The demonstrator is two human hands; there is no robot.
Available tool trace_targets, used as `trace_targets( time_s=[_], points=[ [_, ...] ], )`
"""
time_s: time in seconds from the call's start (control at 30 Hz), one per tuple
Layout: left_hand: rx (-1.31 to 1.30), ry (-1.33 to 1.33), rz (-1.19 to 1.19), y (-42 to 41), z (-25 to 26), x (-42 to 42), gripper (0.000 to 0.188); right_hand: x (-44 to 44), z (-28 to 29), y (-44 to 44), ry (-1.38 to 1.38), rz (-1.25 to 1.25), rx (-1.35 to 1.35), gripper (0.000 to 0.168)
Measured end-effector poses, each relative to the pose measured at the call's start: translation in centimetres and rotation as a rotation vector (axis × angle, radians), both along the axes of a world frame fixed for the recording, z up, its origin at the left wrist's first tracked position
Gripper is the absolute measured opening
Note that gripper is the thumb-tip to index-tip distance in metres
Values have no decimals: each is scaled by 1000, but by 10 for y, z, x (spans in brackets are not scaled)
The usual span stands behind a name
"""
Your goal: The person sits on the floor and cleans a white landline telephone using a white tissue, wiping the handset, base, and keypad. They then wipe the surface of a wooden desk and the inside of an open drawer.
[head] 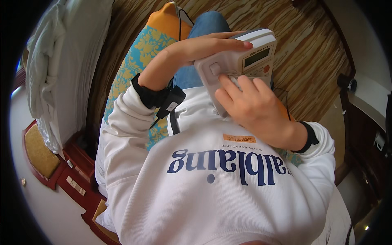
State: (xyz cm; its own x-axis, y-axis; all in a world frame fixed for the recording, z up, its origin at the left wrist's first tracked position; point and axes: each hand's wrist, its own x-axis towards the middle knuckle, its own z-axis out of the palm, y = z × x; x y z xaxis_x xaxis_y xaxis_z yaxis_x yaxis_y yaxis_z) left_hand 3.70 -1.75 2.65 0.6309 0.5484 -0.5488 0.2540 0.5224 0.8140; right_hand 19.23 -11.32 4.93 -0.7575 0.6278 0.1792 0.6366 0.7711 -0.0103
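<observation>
A white electronic desk device [203,69], apparently a telephone base, rests tilted over the lap. It has a small dark display [256,58], keys and an orange round button. My left hand [211,46] grips its far part, fingers laid across the casing. At the lower keys, my right hand [251,101] has its fingers bent against the front. Something whitish and thin shows beside those fingertips; whether they pinch it cannot be told. The right fingers hide part of the keypad.
I sit on a blue and yellow patterned bed cover [131,67] with an orange border. A black strap and a black unit [171,102] are on my left wrist. White curtains [76,61] hang at left, beside a dark red wooden headboard [65,174]. Brown patterned carpet [309,61] lies beyond.
</observation>
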Motion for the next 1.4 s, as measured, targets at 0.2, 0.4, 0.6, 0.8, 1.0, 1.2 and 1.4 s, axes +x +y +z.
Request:
trace_targets(
  time_s=[0.2,0.4,0.6,0.8,1.0,1.2,1.4],
  points=[
    [35,-5,23,1,0,3,60,19,23,40,236,131,-33,17],
    [5,-42,-2,13,-18,5,56,28,-5,42,324,46,118,24],
    [-20,19,-65,23,-21,13,58,32,-37,42,356,20,159,26],
    [-72,126,-92,28,-37,15,66,29,-30,33,135,19,144,26],
    [-76,110,-67,24,-28,11,64,29,-12,22,94,-40,-261,43],
    [-134,81,-34,17,-9,8,62,25,-19,18,349,-124,-489,42],
    [-121,67,-17,15,-11,6,70,4,-26,0,753,-201,-601,44]
  ],
)
